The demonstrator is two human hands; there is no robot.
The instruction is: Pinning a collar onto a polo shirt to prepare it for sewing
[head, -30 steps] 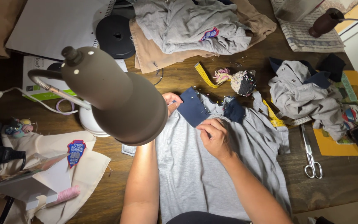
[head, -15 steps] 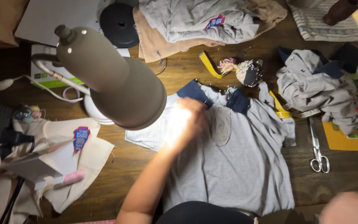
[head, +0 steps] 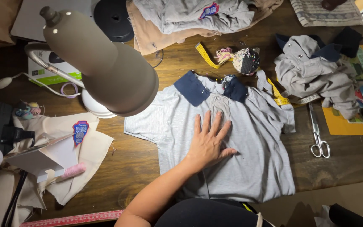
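A light grey polo shirt [head: 257, 147] with a navy collar [head: 191, 87] lies spread flat on the wooden table [head: 148, 164], front side up. My left hand [head: 209, 145] rests palm down on the shirt's chest, just below the button placket, with the fingers spread and nothing held. My forearm reaches in from the bottom left. My right hand is out of view.
A big desk lamp [head: 106, 63] hangs over the left of the shirt. Scissors [head: 318, 134] lie to the right, a pincushion [head: 246, 60] and yellow tape measure [head: 204, 54] behind the collar. A crumpled grey shirt [head: 311, 71] sits far right, beige cloth with a patch [head: 80, 132] left.
My right hand has left the collar and gone out of view. My left hand has moved onto the shirt's chest and lies flat there. The collar is now spread open.
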